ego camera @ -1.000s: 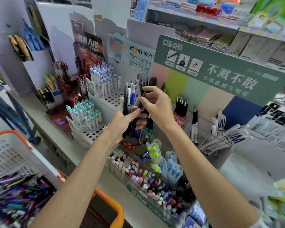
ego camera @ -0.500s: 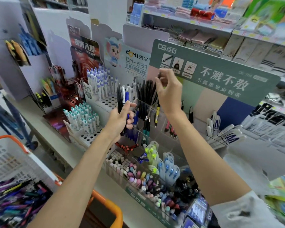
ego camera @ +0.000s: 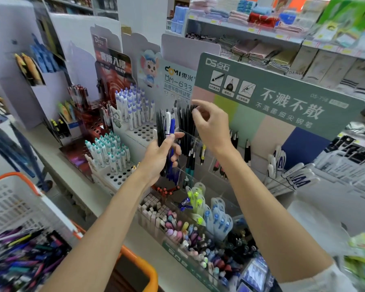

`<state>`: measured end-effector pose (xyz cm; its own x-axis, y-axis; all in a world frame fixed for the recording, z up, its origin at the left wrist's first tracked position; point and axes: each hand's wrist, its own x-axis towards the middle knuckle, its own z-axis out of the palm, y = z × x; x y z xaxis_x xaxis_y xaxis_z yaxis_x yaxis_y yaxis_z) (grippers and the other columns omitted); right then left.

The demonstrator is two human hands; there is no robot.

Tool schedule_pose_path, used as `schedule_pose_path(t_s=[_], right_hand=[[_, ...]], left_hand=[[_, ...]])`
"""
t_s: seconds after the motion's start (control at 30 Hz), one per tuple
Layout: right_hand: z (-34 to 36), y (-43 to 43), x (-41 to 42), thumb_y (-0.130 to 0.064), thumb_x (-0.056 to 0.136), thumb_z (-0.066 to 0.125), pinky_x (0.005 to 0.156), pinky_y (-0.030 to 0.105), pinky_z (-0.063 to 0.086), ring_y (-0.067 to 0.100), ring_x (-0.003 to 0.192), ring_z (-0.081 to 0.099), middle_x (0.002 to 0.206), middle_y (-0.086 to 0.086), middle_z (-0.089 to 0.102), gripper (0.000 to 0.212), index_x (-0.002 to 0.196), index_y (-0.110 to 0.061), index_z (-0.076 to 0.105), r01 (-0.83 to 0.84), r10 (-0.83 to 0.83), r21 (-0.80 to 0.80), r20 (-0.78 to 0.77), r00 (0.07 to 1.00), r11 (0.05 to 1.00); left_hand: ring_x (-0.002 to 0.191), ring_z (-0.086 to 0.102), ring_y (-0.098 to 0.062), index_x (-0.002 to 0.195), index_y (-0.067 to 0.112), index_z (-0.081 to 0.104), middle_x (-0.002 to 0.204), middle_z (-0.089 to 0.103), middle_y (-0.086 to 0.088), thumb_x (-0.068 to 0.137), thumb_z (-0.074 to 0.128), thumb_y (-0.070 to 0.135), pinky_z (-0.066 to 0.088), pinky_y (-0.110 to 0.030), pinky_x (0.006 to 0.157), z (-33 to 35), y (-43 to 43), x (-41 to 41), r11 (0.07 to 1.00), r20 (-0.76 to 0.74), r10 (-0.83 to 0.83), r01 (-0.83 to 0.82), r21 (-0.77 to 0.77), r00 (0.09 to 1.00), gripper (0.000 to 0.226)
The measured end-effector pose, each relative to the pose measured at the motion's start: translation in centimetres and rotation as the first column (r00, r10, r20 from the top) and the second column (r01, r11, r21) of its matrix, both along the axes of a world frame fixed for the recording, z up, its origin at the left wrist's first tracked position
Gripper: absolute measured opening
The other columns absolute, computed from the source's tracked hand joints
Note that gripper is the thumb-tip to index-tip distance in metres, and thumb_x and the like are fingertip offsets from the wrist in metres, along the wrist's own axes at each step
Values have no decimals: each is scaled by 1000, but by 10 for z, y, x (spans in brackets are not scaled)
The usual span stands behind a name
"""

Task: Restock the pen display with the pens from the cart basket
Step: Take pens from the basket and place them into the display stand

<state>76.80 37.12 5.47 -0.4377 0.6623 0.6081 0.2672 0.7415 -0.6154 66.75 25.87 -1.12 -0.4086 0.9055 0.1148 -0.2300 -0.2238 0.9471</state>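
The left hand (ego camera: 159,153) grips an upright bundle of slim black, white and blue plastic pens (ego camera: 167,126), just left of the black pens (ego camera: 184,123) standing in the clear acrylic display compartment (ego camera: 193,137). The right hand (ego camera: 213,128) is nearer those tops, thumb and forefinger nearly closed there; whether they pinch one is unclear.

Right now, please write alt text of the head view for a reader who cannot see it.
A person's left hand grips a bundle of black, white and blue pens before a pen display, while the right hand has fingertips at the tops of black pens standing in it. At lower left, a cart basket holds many loose pens.
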Motion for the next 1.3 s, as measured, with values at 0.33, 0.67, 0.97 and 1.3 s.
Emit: schedule_pose_path(t_s=[0.33, 0.67, 0.97, 1.3], right_hand=[[-8, -20, 2, -7, 87, 71, 71, 23, 56, 8, 75, 67, 82, -1, 69, 15, 101, -10, 67, -154, 127, -193, -149, 981, 969], [-58, -21, 20, -5, 92, 66, 70, 23, 53, 9, 75, 60, 83, 1, 65, 10, 100, -9, 62, -6, 5, -16, -110, 994, 1000], [-79, -33, 6, -20, 99, 58, 60, 35, 54, 22, 70, 68, 84, 4, 75, 17, 107, -13, 71, 33, -93, 172, 353, 931, 985], [-14, -41, 35, -9, 96, 56, 66, 18, 54, 3, 77, 62, 99, 3, 70, 36, 131, -17, 57, -186, 126, -330, -196, 973, 925]], left_hand=[[92, 72, -23, 127, 15, 61, 104, 74, -10, 103, 43, 33, 60, -34, 80, -2, -6, -4, 998, 28, -51, 52, -43, 998, 35], [55, 42, -7, 129, 13, 59, 70, 58, 2, 106, 38, 34, 35, -18, 48, -21, -17, -31, 990, 7, 116, -116, -81, 993, 38], [56, 35, -9, 127, 11, 60, 69, 46, 1, 105, 42, 32, 31, -19, 48, -25, -17, -21, 996, -9, 25, -25, -86, 1000, 35], [54, 35, -8, 108, 10, 64, 65, 43, 3, 99, 46, 38, 31, -20, 49, 6, -2, 16, 965, -49, -256, 252, -77, 965, 35]])
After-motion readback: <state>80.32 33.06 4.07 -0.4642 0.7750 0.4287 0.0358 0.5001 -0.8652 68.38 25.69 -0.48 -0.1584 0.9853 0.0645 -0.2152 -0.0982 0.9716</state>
